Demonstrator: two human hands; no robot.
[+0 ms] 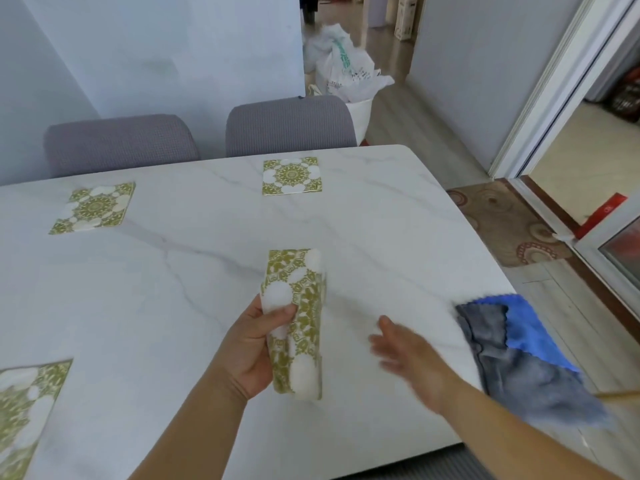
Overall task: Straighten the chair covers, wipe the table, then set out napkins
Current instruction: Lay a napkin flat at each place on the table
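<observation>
Head view shows three napkins lying flat on the marble table [173, 306]: near left [24, 407], far left [93, 207], far middle [292, 176]. Left hand [252, 351] grips a napkin stack [298, 323] above the table; right hand [408, 355], blurred, hovers with fingers spread, and a cloth [519, 355] lies at the near right edge.

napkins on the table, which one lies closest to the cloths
The napkin in front of the right-hand chair. It lies on the cloths' side of the table; the other two lie far left.

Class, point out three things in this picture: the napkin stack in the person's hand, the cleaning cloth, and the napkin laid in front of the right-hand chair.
napkin stack [298, 323]: head view, middle of its patterned face.
cleaning cloth [519, 362]: head view, grey part near the table edge.
far right napkin [292, 176]: head view, its central medallion.
</observation>
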